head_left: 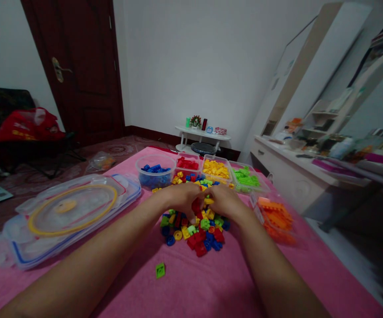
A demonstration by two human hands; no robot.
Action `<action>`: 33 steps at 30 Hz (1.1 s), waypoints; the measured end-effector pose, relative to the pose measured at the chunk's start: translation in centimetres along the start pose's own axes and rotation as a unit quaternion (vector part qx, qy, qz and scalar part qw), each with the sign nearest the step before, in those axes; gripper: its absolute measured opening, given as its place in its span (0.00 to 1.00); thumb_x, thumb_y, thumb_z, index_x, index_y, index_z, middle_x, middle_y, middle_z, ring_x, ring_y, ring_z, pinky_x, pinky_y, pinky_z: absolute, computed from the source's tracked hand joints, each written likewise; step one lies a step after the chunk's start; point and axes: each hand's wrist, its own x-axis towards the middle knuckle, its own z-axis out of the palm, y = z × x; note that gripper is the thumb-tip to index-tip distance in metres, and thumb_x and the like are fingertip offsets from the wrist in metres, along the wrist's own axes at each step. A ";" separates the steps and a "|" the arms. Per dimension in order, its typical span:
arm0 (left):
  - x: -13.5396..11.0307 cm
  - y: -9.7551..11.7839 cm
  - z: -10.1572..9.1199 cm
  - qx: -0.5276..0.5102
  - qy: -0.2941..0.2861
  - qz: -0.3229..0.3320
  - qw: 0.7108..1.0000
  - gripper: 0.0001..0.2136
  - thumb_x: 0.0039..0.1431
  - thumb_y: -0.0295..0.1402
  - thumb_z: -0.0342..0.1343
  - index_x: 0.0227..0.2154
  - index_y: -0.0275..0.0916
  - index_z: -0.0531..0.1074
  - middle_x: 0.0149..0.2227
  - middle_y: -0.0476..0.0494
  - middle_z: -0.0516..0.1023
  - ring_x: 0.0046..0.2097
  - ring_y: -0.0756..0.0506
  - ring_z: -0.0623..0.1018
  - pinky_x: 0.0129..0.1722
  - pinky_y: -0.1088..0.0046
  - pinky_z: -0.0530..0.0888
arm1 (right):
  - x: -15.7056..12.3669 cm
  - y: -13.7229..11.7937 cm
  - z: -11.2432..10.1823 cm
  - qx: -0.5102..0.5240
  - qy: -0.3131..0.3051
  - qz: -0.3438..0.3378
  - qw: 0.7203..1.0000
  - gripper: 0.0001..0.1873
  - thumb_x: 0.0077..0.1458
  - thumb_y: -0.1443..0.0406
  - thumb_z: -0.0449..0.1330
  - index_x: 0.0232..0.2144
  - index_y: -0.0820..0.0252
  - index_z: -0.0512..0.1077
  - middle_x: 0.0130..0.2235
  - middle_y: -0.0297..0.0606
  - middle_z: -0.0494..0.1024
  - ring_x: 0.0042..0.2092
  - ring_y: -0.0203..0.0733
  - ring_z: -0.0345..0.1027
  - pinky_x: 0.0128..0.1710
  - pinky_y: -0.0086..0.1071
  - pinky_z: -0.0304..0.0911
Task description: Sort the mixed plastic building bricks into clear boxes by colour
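Observation:
Both hands reach into a loose pile of toy building bricks [198, 236] in red, blue, yellow and green. My left hand [185, 198] is curled, thumb pointing down, around a red brick [197, 206] that shows between the two hands. Close beside it, my right hand [223, 199] has its fingers bent inward and meeting the left fingers. A yellow brick [208, 201] lies at the right fingertips; whether it is gripped is unclear. One green brick [160, 270] lies apart on the pink cloth [191, 291].
Behind the pile stand a round tub of blue bricks [155, 176] and boxes of red [187, 163], yellow [215, 168] and green bricks [246, 177]. An orange brick box [274, 218] is at right. Stacked clear lids [75, 212] lie left.

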 end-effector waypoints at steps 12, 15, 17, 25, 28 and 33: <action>0.0 -1.2 -0.3 -0.008 0.040 -0.046 0.998 0.12 0.39 0.26 0.63 0.31 0.42 0.80 0.29 0.47 0.79 0.29 0.47 0.74 0.30 0.76 0.66 | 0.7 2.0 0.2 0.164 0.038 -0.002 0.986 0.06 0.45 0.62 0.61 0.26 0.59 0.75 0.25 0.33 0.73 0.28 0.36 0.64 0.26 0.27 0.53; 0.3 -1.1 -0.4 -0.102 0.136 -0.077 0.982 0.11 0.44 0.28 0.59 0.34 0.39 0.79 0.27 0.47 0.78 0.29 0.49 0.73 0.29 0.77 0.67 | 0.8 2.1 -0.2 0.369 0.060 0.009 0.928 0.14 0.49 0.56 0.57 0.22 0.61 0.71 0.20 0.30 0.66 0.23 0.32 0.58 0.22 0.26 0.52; 0.6 -0.9 -0.4 -0.201 0.189 -0.109 0.955 0.12 0.47 0.28 0.57 0.37 0.37 0.77 0.26 0.47 0.76 0.27 0.50 0.73 0.27 0.78 0.67 | 0.8 2.0 -0.5 0.489 0.063 0.037 0.869 0.16 0.46 0.53 0.59 0.23 0.61 0.71 0.21 0.30 0.67 0.22 0.31 0.57 0.21 0.25 0.54; 1.6 -0.5 0.2 -0.675 0.149 -0.188 0.698 0.13 0.56 0.37 0.53 0.42 0.37 0.69 0.35 0.41 0.74 0.32 0.47 0.78 0.31 0.72 0.77 | 1.4 1.1 0.0 0.670 0.151 0.069 0.724 0.21 0.36 0.54 0.68 0.30 0.62 0.74 0.31 0.35 0.76 0.28 0.32 0.66 0.26 0.24 0.63; 1.7 -0.6 0.5 -0.739 0.102 -0.201 0.636 0.17 0.59 0.44 0.47 0.42 0.36 0.65 0.34 0.39 0.73 0.34 0.44 0.79 0.31 0.71 0.77 | 1.8 0.6 0.2 0.666 0.204 0.062 0.715 0.22 0.34 0.55 0.69 0.32 0.62 0.74 0.32 0.35 0.77 0.30 0.34 0.68 0.29 0.27 0.65; 1.5 -0.3 0.7 -0.719 0.098 -0.193 0.661 0.27 0.55 0.54 0.48 0.49 0.39 0.61 0.41 0.37 0.72 0.34 0.41 0.80 0.29 0.68 0.77 | 1.6 -0.1 0.0 0.624 0.244 0.048 0.740 0.22 0.36 0.56 0.69 0.34 0.62 0.75 0.34 0.37 0.78 0.33 0.35 0.69 0.35 0.29 0.65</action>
